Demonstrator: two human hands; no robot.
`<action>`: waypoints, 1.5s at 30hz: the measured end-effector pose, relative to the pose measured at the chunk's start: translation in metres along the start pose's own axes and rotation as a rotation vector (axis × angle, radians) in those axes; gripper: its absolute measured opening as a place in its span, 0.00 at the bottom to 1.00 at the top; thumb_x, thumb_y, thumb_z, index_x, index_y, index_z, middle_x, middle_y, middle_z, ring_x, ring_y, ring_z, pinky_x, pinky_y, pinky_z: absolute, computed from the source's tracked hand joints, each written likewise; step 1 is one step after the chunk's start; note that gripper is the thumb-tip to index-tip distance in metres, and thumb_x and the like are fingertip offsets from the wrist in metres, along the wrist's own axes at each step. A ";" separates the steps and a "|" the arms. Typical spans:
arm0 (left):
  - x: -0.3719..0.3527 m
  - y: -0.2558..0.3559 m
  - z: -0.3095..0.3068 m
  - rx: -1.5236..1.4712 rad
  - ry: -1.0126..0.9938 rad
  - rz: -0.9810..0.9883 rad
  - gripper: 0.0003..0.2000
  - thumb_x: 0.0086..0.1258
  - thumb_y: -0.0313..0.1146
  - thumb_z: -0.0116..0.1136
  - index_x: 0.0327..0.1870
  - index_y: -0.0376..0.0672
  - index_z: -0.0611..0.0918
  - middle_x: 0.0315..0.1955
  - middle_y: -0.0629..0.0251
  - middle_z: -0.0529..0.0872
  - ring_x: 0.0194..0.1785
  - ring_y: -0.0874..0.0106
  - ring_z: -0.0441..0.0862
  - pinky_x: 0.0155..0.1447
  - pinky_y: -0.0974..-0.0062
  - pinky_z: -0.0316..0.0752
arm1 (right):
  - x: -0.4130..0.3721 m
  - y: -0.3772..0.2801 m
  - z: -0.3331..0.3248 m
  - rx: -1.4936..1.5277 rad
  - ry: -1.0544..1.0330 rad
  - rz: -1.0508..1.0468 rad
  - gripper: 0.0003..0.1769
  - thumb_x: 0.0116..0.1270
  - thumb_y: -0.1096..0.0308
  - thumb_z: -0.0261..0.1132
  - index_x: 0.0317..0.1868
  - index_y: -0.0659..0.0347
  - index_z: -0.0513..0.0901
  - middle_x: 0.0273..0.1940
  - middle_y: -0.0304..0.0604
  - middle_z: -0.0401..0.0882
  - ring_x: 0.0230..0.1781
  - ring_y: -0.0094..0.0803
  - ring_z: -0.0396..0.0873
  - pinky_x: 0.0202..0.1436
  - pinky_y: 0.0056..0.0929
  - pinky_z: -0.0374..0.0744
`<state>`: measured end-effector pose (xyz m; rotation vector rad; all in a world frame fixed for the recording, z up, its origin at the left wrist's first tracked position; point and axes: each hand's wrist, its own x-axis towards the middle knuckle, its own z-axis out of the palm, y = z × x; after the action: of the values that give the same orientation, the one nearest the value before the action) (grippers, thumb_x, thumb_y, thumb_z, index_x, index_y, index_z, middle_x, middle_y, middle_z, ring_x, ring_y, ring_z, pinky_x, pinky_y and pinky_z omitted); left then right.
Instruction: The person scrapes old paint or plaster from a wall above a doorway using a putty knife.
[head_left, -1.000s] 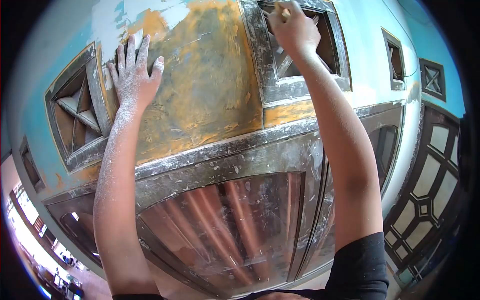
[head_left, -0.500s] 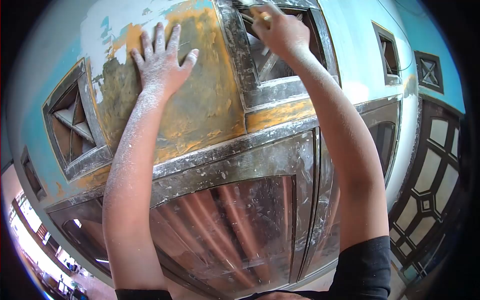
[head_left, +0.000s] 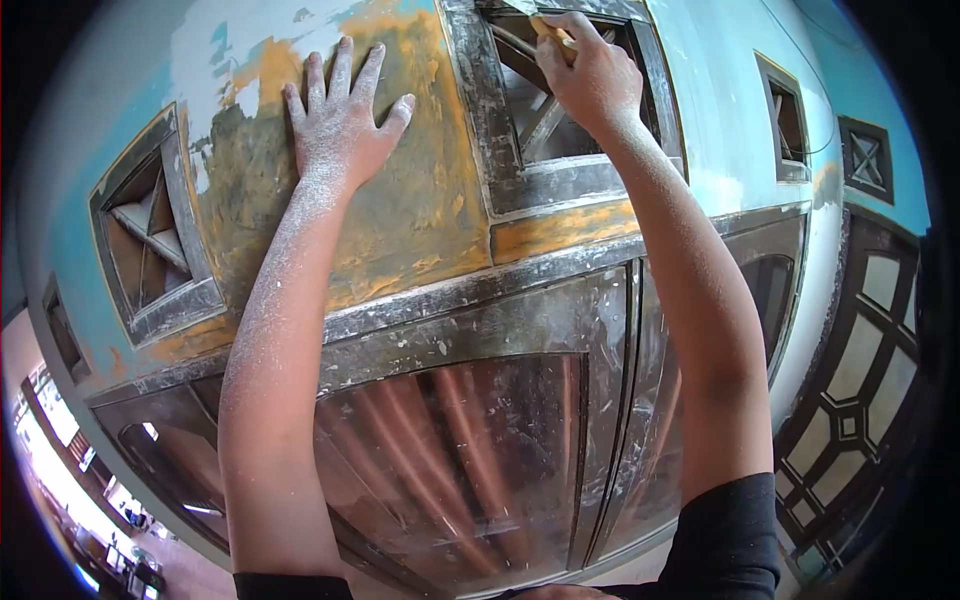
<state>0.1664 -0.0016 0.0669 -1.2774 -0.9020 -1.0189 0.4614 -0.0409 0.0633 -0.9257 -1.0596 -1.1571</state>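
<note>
My left hand (head_left: 345,125) lies flat with its fingers spread on the scraped wall (head_left: 420,180), where turquoise paint has given way to brown and orange patches. White dust coats that hand and forearm. Higher up and to the right, my right hand (head_left: 595,78) is wrapped round the wooden handle of a scraper (head_left: 556,38). The scraper's pale blade reaches to the upper edge of the picture, at the top of a dark window frame (head_left: 472,110). Exactly what the blade touches cannot be made out.
Below my hands runs a dark, paint-spotted wooden beam (head_left: 450,280) over a large glass pane (head_left: 450,460). Small vents with crossed bars (head_left: 155,235) sit in the wall on either side. A panelled door (head_left: 850,370) stands at the right.
My right hand and the scraper have shifted slightly right and down in the view. My left hand stays flat on the wall; the whole view has moved a little.
</note>
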 end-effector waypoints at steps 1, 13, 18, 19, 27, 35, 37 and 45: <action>0.000 0.000 0.001 -0.007 -0.001 -0.004 0.37 0.79 0.66 0.43 0.86 0.66 0.55 0.86 0.65 0.49 0.88 0.55 0.42 0.86 0.40 0.36 | -0.001 0.001 -0.002 -0.013 0.002 0.001 0.21 0.77 0.44 0.60 0.63 0.39 0.82 0.36 0.46 0.91 0.38 0.46 0.92 0.43 0.49 0.87; -0.002 0.000 -0.003 -0.028 0.004 -0.018 0.35 0.79 0.62 0.48 0.85 0.66 0.59 0.86 0.67 0.51 0.87 0.56 0.45 0.86 0.42 0.37 | 0.037 -0.057 -0.023 0.041 -0.243 0.003 0.19 0.76 0.54 0.61 0.60 0.55 0.77 0.32 0.55 0.88 0.34 0.56 0.88 0.40 0.55 0.83; -0.004 -0.002 0.000 -0.061 0.028 -0.003 0.35 0.79 0.61 0.49 0.85 0.66 0.59 0.86 0.67 0.51 0.87 0.56 0.46 0.86 0.42 0.37 | 0.025 -0.018 -0.025 0.024 -0.117 0.186 0.20 0.76 0.54 0.60 0.60 0.56 0.80 0.34 0.59 0.88 0.37 0.60 0.87 0.44 0.57 0.82; -0.004 -0.001 0.000 -0.052 0.033 -0.007 0.35 0.79 0.61 0.49 0.85 0.66 0.59 0.86 0.67 0.52 0.87 0.56 0.46 0.86 0.42 0.37 | 0.026 0.009 -0.017 -0.048 -0.096 0.215 0.21 0.76 0.49 0.60 0.62 0.48 0.81 0.39 0.55 0.90 0.42 0.57 0.88 0.48 0.56 0.83; -0.003 0.003 0.004 -0.023 0.016 -0.019 0.35 0.80 0.59 0.49 0.85 0.65 0.58 0.86 0.65 0.50 0.87 0.54 0.45 0.84 0.37 0.39 | 0.036 0.043 -0.025 0.027 0.012 0.179 0.21 0.76 0.54 0.59 0.63 0.55 0.80 0.37 0.62 0.88 0.41 0.62 0.86 0.47 0.58 0.82; -0.010 0.045 -0.011 0.023 -0.120 -0.016 0.38 0.80 0.62 0.47 0.86 0.60 0.54 0.86 0.60 0.46 0.88 0.51 0.41 0.84 0.33 0.38 | 0.043 0.061 -0.039 0.022 -0.084 0.195 0.20 0.76 0.55 0.59 0.62 0.55 0.81 0.39 0.63 0.88 0.43 0.64 0.86 0.50 0.59 0.81; -0.010 0.045 -0.012 0.010 -0.101 -0.016 0.38 0.80 0.62 0.47 0.86 0.60 0.55 0.86 0.60 0.46 0.88 0.51 0.41 0.84 0.34 0.38 | 0.039 0.050 -0.045 0.064 -0.088 0.150 0.20 0.77 0.54 0.58 0.59 0.56 0.83 0.38 0.64 0.88 0.43 0.64 0.86 0.49 0.58 0.81; -0.010 0.044 -0.009 0.017 -0.068 -0.011 0.37 0.80 0.61 0.48 0.86 0.61 0.56 0.86 0.60 0.48 0.88 0.52 0.43 0.84 0.35 0.39 | 0.044 0.082 -0.039 0.037 -0.066 0.141 0.21 0.77 0.52 0.57 0.58 0.57 0.84 0.41 0.67 0.86 0.45 0.67 0.85 0.51 0.60 0.81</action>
<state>0.2049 -0.0090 0.0432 -1.3006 -0.9683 -0.9797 0.5513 -0.0751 0.0932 -0.9989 -1.0484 -0.9929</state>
